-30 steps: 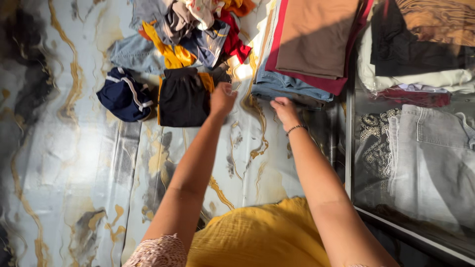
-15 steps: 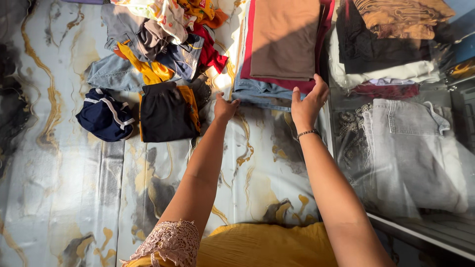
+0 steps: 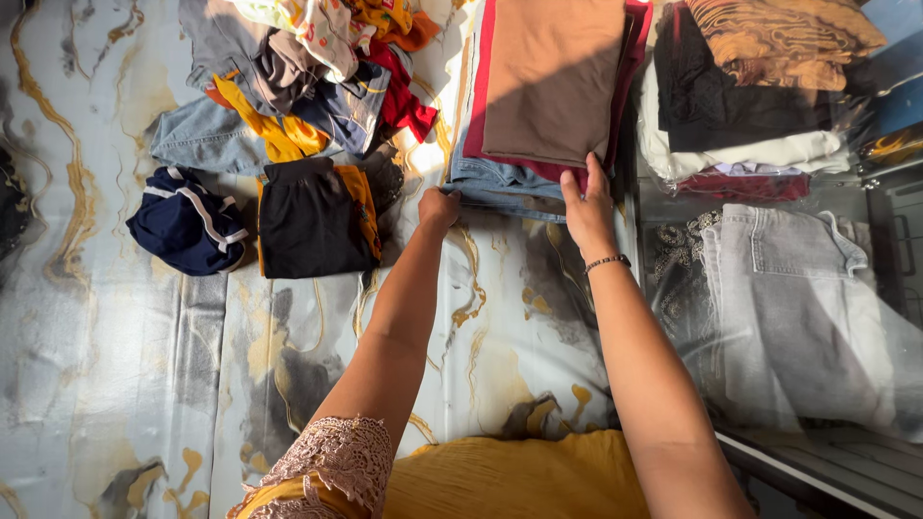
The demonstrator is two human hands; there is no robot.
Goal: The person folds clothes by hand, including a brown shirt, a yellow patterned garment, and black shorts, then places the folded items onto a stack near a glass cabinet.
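A stack of folded clothes (image 3: pixel 548 86) lies ahead on the marbled sheet (image 3: pixel 115 317): brown cloth on top, a dark red layer beneath, blue jeans (image 3: pixel 500 183) at the bottom. My left hand (image 3: pixel 437 207) is closed on the near left corner of the jeans. My right hand (image 3: pixel 586 207) grips the stack's near right edge, fingers lying over the red layer. A beaded bracelet sits on my right wrist.
A folded black garment with yellow trim (image 3: pixel 312 216) and a navy bundle (image 3: pixel 183 226) lie to the left. A loose heap of mixed clothes (image 3: pixel 308 67) is behind them. To the right, packed clothes and grey jeans (image 3: pixel 798 298) lie under clear plastic.
Both hands moved from the sheet up to the stack's near edge. My right hand, spread open half a second ago, now closes on the stack; my left hand now grips the jeans' corner.
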